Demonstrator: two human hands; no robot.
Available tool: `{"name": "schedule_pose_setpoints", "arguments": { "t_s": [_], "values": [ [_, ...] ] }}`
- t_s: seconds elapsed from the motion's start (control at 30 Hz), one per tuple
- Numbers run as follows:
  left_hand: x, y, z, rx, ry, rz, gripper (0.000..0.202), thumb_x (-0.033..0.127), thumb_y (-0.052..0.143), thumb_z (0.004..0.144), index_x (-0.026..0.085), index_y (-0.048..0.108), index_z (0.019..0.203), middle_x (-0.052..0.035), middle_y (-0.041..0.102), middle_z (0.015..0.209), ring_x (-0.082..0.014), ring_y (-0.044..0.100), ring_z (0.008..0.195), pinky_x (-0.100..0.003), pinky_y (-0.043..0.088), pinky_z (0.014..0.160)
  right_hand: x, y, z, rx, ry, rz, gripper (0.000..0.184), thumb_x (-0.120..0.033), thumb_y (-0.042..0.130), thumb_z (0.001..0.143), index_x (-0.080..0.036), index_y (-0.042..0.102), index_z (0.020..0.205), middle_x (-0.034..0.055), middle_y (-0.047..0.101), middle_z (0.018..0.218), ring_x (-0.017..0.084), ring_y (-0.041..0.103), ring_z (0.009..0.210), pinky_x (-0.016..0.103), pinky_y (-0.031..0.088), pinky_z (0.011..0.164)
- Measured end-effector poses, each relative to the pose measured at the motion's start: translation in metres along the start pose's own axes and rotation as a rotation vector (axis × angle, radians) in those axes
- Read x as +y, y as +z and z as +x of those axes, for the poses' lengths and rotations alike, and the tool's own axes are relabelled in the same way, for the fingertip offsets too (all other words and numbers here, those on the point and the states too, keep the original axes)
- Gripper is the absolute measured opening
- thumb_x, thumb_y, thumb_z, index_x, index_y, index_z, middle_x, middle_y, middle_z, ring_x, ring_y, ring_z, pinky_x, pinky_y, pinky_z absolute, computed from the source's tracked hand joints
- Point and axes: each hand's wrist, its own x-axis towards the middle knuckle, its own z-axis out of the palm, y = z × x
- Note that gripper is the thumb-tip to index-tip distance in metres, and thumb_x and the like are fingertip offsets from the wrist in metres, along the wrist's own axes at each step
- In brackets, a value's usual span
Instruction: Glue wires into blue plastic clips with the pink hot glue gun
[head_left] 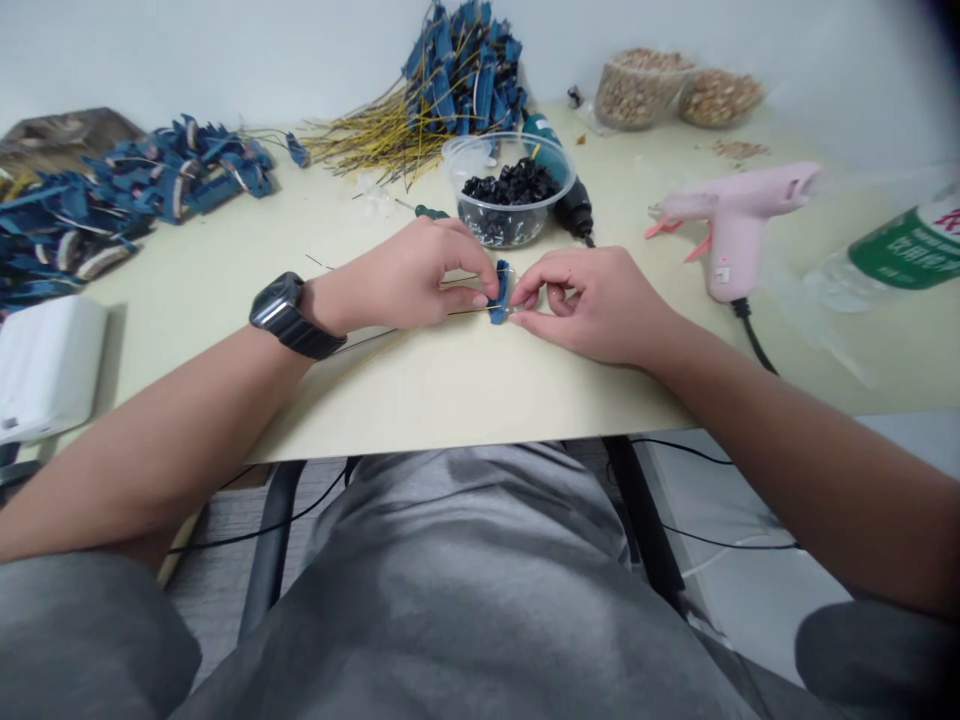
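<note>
A small blue part (502, 292) with a pale edge lies just above the table, between my two hands. My left hand (424, 275), a dark watch on its wrist, pinches the part's left side by thumb and forefinger. Thin yellow and black wires (471, 311) run leftward from the part, under that hand. From the other side, my right hand (596, 300) has its fingers curled and its tips closed at the part's pale right edge. Exactly what those fingertips grip is partly hidden.
Behind my hands stands a clear tub (506, 225) of black pieces, beside a green-and-black tool (574, 205). Bundled blue parts with wires (465, 80) are at the back, more (172, 175) lie left. A pink glue gun (739, 205) and bottle (900, 245) stand right; a white box (49, 365) sits left.
</note>
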Motion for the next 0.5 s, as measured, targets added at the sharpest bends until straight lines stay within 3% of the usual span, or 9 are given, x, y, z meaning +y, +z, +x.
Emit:
{"name": "schedule_pose_setpoints", "arguments": {
  "t_s": [0.33, 0.5],
  "values": [
    [0.0021, -0.0018, -0.0001, -0.007, 0.003, 0.083, 0.018, 0.045, 0.075, 0.103, 0.033, 0.088, 0.104, -0.0023, 0.09, 0.108, -0.0281, 0.082, 0.103, -0.046, 0.058, 0.1, 0.0034, 0.0018, 0.0011, -0.008, -0.023, 0.013, 0.006, -0.032, 0.086, 0.093, -0.029, 0.082, 0.09, 0.0001, 0.068, 0.074, 0.02, 0.058, 0.067, 0.04, 0.043, 0.07],
    [0.006, -0.0056, -0.0002, -0.026, 0.015, 0.142, 0.019, 0.045, 0.074, 0.103, 0.031, 0.087, 0.102, -0.0015, 0.09, 0.111, -0.0271, 0.081, 0.103, -0.049, 0.058, 0.1, 0.004, 0.0023, 0.0014, 0.001, -0.043, 0.015, 0.007, -0.024, 0.085, 0.091, -0.029, 0.081, 0.088, -0.0005, 0.066, 0.072, 0.019, 0.057, 0.065, 0.04, 0.043, 0.069]
  ]
}}
